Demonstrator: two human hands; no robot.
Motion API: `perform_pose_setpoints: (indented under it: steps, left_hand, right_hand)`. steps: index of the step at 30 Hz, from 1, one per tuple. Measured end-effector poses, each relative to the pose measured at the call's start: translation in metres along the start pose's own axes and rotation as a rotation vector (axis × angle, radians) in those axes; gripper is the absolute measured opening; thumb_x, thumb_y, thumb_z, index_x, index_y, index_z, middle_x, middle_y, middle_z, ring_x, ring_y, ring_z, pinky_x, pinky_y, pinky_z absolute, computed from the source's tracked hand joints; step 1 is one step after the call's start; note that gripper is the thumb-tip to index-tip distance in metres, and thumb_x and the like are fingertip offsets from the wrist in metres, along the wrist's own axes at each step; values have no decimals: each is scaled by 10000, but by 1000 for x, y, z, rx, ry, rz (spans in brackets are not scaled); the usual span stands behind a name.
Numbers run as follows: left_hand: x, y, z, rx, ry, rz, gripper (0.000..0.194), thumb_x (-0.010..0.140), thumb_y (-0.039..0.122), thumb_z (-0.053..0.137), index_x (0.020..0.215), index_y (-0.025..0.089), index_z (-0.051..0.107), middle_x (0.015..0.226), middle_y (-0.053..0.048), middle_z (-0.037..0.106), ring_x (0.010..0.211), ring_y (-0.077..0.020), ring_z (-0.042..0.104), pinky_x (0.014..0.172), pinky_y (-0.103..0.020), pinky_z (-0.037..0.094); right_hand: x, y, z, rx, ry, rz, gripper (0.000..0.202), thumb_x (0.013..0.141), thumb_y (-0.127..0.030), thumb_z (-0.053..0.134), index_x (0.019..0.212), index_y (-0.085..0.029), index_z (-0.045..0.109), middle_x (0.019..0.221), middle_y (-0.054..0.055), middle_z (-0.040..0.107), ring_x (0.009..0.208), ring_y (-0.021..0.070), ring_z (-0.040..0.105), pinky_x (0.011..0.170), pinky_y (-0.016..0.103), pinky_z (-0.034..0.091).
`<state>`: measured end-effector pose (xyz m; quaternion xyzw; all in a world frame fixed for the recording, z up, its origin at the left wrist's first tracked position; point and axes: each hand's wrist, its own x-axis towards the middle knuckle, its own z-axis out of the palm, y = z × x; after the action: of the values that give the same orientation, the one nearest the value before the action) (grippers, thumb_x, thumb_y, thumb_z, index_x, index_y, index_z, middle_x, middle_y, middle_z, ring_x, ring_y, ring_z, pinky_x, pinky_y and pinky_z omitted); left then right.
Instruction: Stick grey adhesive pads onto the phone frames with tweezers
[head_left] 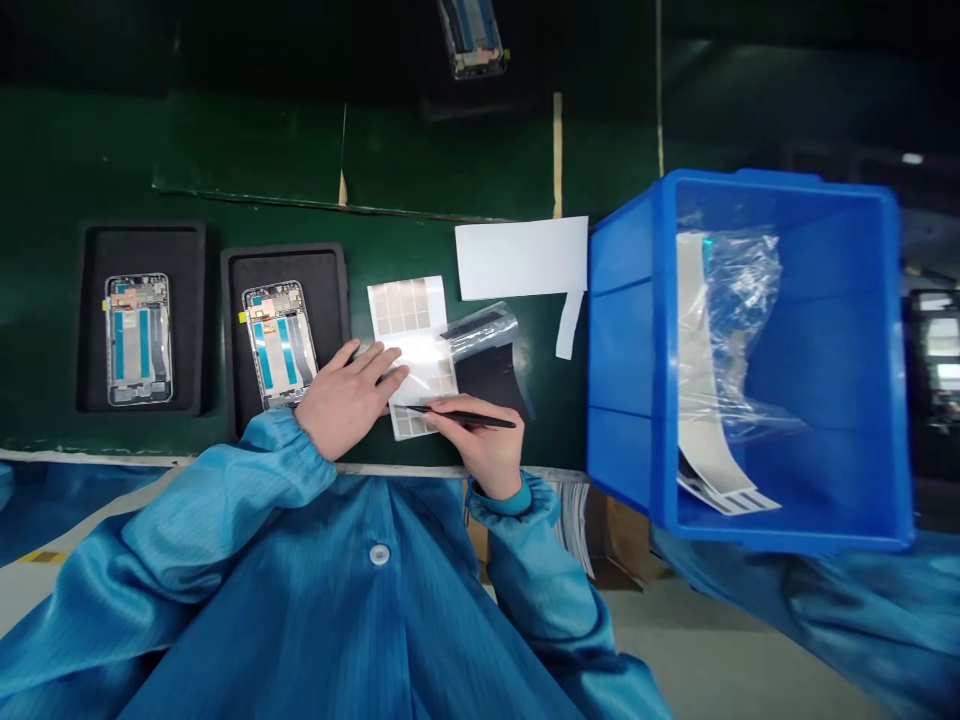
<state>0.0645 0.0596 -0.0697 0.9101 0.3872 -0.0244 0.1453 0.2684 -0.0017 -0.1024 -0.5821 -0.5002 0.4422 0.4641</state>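
My left hand point(352, 400) lies flat, fingers apart, over the left edge of a white sheet of grey square stickers point(403, 305). In my right hand point(487, 445) are slim black tweezers point(480, 420), their tip at the stickers near the sheet's lower end. A phone frame point(279, 345) with blue strips rests in a black tray point(322, 275) just left of my left hand, partly behind it. Right of the sheet lie a dark film piece point(487, 375) and crumpled clear plastic point(487, 328).
A second black tray point(187, 330) at the left holds another phone frame point(139, 340). White paper point(521, 258) and a narrow white strip point(570, 325) lie beside a blue bin point(626, 350) containing liner strips and clear plastic. Another phone frame point(474, 40) is at the far side.
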Motion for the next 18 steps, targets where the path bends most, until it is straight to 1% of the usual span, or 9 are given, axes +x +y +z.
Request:
perform_pose_setpoints:
  steps: [2, 4, 6, 7, 9, 11, 12, 15, 18]
  left_hand:
    - [0, -3, 0, -11, -11, 12, 436, 908, 136, 607, 1343, 153, 576, 1459, -143, 532, 1373, -314, 484, 1163, -534, 358]
    - [-1, -8, -2, -42, -5, 30, 427, 925, 92, 549, 1346, 157, 567, 1456, -133, 536, 1365, -292, 494, 1165, -523, 355]
    - [-5, -11, -7, -128, 57, 33, 408, 950, 75, 481, 1336, 173, 572, 1424, -112, 567, 1332, -258, 524, 1143, -494, 385]
    - [-8, -13, -11, -195, 104, 21, 378, 967, 98, 462, 1313, 183, 588, 1386, -101, 596, 1293, -243, 551, 1112, -472, 418]
    - [-14, -14, -20, -358, 190, -16, 289, 996, 214, 478, 1239, 197, 634, 1278, -84, 654, 1183, -228, 601, 1013, -423, 488]
    - [-20, -14, -28, -513, 224, -35, 259, 980, 346, 542, 1154, 209, 676, 1171, -76, 683, 1081, -220, 620, 917, -388, 519]
    - [-23, -14, -31, -571, 221, -28, 251, 964, 375, 570, 1115, 215, 692, 1133, -70, 687, 1051, -214, 620, 891, -376, 521]
    - [-28, -17, -35, -662, 225, -11, 162, 942, 321, 603, 984, 224, 727, 1040, -48, 690, 975, -189, 615, 852, -346, 515]
    - [-35, -25, -33, -687, 243, -32, 143, 939, 261, 593, 911, 218, 727, 999, -34, 686, 926, -175, 606, 842, -333, 512]
  right_hand:
    - [-1, -3, -4, 14, 51, 36, 112, 715, -249, 862, 800, -245, 791, 830, 22, 794, 753, 219, 754, 729, 340, 629]
    - [-2, -7, -7, 12, 86, 51, 129, 700, -261, 870, 798, -240, 788, 823, 27, 792, 753, 225, 754, 725, 347, 632]
    - [-3, -13, -8, 14, 107, 53, 135, 696, -276, 872, 793, -241, 785, 818, 29, 790, 759, 232, 755, 726, 358, 636]
    - [-3, -16, -8, 19, 111, 49, 137, 695, -280, 873, 792, -243, 784, 816, 29, 788, 762, 236, 756, 730, 365, 638]
    - [-3, -24, -5, 36, 106, 29, 140, 692, -275, 875, 792, -248, 782, 807, 27, 785, 755, 240, 757, 721, 373, 640]
    - [-3, -31, 0, 59, 89, -6, 141, 691, -253, 877, 793, -256, 781, 797, 23, 783, 750, 239, 757, 711, 373, 638]
    - [-2, -34, 3, 66, 80, -21, 139, 692, -243, 877, 789, -260, 780, 792, 21, 782, 750, 239, 756, 708, 373, 636]
    - [0, -40, 13, 51, 74, -35, 133, 688, -245, 878, 771, -261, 776, 778, 23, 778, 745, 241, 753, 708, 384, 636]
    - [3, -43, 24, 17, 87, -8, 151, 681, -270, 882, 786, -250, 776, 797, 30, 780, 759, 245, 756, 724, 390, 644]
